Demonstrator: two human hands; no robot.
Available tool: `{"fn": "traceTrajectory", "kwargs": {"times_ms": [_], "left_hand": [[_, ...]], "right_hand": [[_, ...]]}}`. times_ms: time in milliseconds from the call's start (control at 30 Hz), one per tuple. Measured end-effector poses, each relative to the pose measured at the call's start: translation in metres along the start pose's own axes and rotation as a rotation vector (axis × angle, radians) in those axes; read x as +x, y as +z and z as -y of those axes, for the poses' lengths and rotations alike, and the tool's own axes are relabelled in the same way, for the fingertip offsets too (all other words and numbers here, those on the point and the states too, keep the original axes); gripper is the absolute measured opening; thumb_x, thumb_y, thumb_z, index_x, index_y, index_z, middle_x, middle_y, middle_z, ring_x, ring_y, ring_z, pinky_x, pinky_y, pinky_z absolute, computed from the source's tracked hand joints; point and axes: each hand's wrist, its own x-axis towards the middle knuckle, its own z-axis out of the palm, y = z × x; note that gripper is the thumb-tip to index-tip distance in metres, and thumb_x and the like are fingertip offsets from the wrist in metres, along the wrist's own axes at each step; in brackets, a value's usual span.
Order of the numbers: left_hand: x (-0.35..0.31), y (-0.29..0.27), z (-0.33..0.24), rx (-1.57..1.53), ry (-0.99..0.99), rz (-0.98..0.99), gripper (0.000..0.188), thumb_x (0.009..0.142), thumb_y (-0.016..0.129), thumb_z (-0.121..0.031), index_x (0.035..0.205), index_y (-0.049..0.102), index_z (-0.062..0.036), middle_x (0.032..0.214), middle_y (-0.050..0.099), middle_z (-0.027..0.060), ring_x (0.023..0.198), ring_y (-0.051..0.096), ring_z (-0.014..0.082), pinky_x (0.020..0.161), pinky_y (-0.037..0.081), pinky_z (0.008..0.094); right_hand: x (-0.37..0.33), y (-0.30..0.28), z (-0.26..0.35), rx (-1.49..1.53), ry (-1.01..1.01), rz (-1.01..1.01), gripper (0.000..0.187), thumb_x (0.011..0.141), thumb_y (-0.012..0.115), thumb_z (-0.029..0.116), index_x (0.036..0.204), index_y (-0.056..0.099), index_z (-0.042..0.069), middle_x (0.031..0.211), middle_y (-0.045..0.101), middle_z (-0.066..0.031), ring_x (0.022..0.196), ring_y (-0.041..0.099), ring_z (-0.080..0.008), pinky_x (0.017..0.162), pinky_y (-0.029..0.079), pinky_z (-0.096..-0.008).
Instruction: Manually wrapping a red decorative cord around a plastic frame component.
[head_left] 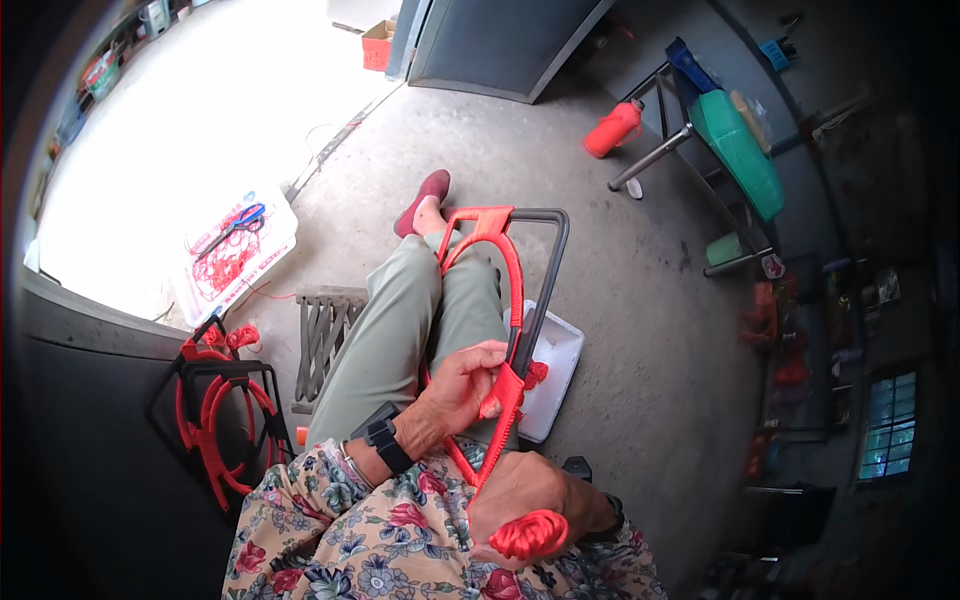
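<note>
A black frame with an inner ring [515, 270], partly wrapped in red cord, stands tilted over my lap. My left hand [465, 385] grips its side, the fingers closed around the wrapped bar near a black bare stretch. A taut red strand runs from the frame down to my right hand [525, 495], which is closed low against my shirt. A bundled hank of red cord [530, 535] shows at that hand; the fingers are partly hidden, but they appear wrapped around the cord.
Beside my left leg stand a slatted stool [328, 330] and more red-wrapped frames [225, 410]. A white tray [555, 375] lies right of my legs. Farther left, another white tray [285, 235] holds red cord and blue-handled scissors [240, 225]. A red flask [613, 128] stands near a metal rack.
</note>
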Motion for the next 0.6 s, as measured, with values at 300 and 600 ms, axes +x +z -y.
{"fn": "traceTrajectory", "kwargs": {"times_ms": [300,600], "left_hand": [[-0.017,0.011,-0.005,0.515,0.307,-0.135,0.011,0.092,0.056,-0.011,0.097,0.054,-0.0025,0.078,0.061,0.0077,0.059,0.056,0.017,0.058,0.048,0.0261],[-0.046,0.073,-0.016,1.812,1.122,0.075,0.023,0.076,0.07,-0.001,0.098,0.066,0.0006,0.097,0.059,0.0141,0.087,0.058,0.0282,0.073,0.047,0.0344]], "right_hand": [[0.004,-0.008,0.006,-0.059,-0.089,0.008,0.015,0.082,0.07,0.014,0.082,0.059,0.004,0.072,0.06,-0.0077,0.06,0.061,-0.0265,0.052,0.046,-0.0352],[-0.02,-0.029,0.036,-0.162,-0.232,-0.124,0.022,0.085,0.069,0.019,0.088,0.062,-0.002,0.079,0.065,-0.0112,0.063,0.065,-0.0263,0.055,0.053,-0.0333]]}}
